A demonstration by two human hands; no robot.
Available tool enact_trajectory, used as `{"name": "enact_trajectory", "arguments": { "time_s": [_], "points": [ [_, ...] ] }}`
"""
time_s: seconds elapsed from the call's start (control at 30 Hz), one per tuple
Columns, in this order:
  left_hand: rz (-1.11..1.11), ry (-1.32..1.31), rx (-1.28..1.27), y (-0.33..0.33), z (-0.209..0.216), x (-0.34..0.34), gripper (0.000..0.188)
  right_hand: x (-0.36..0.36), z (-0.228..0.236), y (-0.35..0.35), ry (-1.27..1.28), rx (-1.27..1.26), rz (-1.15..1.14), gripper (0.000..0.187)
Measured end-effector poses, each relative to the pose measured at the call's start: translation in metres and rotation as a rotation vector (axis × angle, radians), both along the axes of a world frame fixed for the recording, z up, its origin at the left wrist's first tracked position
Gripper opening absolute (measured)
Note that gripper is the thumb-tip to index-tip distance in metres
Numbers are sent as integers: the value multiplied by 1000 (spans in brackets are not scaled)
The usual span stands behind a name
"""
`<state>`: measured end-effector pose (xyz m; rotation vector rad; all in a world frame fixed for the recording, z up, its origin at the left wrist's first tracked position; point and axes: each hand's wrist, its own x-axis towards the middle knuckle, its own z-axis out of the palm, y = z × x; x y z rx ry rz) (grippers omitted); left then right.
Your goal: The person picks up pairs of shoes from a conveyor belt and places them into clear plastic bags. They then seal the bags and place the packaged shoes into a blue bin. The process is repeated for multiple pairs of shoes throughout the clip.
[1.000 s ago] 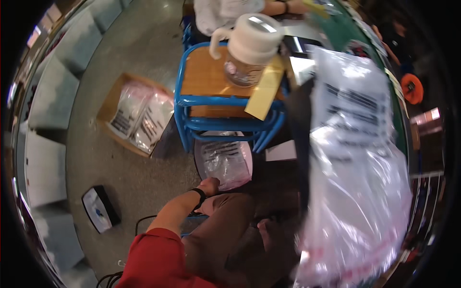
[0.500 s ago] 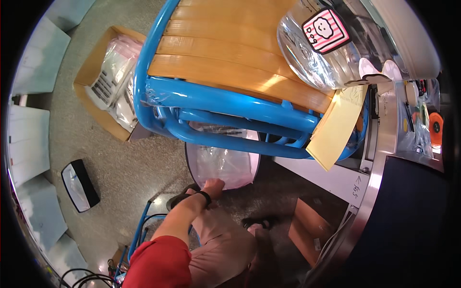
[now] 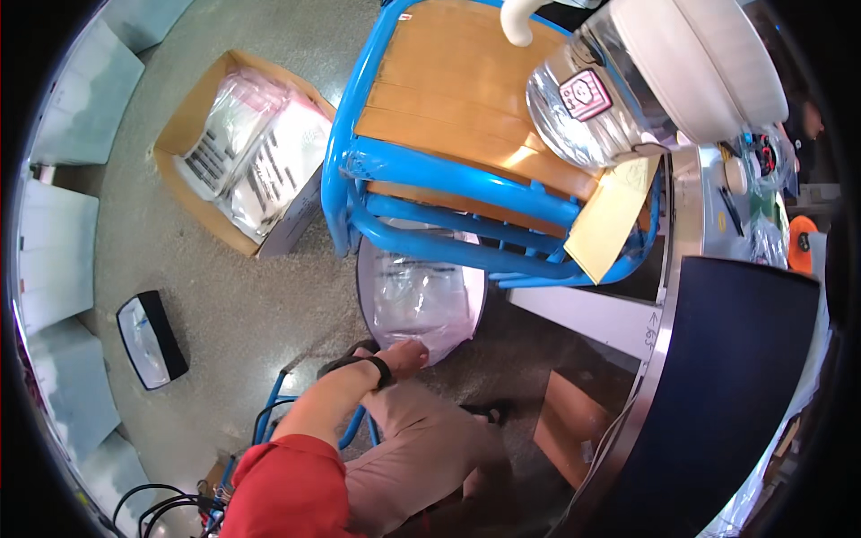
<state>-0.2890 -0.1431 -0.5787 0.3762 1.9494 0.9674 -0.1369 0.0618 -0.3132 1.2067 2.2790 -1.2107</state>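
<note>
My left hand (image 3: 405, 356), with a black band at its wrist, reaches down to the near rim of a round bin (image 3: 365, 296). Its fingers are closed on the near edge of a clear, pinkish plastic bag (image 3: 417, 300). That bag lies flat in the bin and bears dark print at its far end. The bin stands on the floor, its far side hidden beneath a blue-framed stool (image 3: 466, 193) with a slatted wooden seat. My right hand is out of view.
An open cardboard box (image 3: 247, 238) of printed plastic bags sits left of the stool. On the seat are a clear jar (image 3: 560, 99) and yellow paper (image 3: 610, 220). A dark-topped table (image 3: 726, 377) edges the right; another carton (image 3: 569, 421) stands beneath. Pale bins (image 3: 58, 255) line the left.
The view has shifted, so the stool, jar and cardboard box sit differently in it and more tabletop shows. My left hand stays at the bin's near rim, with more pinkish plastic showing beside it.
</note>
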Motion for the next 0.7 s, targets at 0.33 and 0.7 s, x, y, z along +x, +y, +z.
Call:
{"name": "enact_trajectory", "arguments": {
  "time_s": [0.33, 0.7],
  "points": [
    [694, -430, 393, -55, 158, -51, 13, 84, 128, 31, 235, 293, -428, 32],
    [356, -663, 876, -58, 378, 5, 11, 270, 192, -33, 773, 346, -1003, 41]
  ]
}}
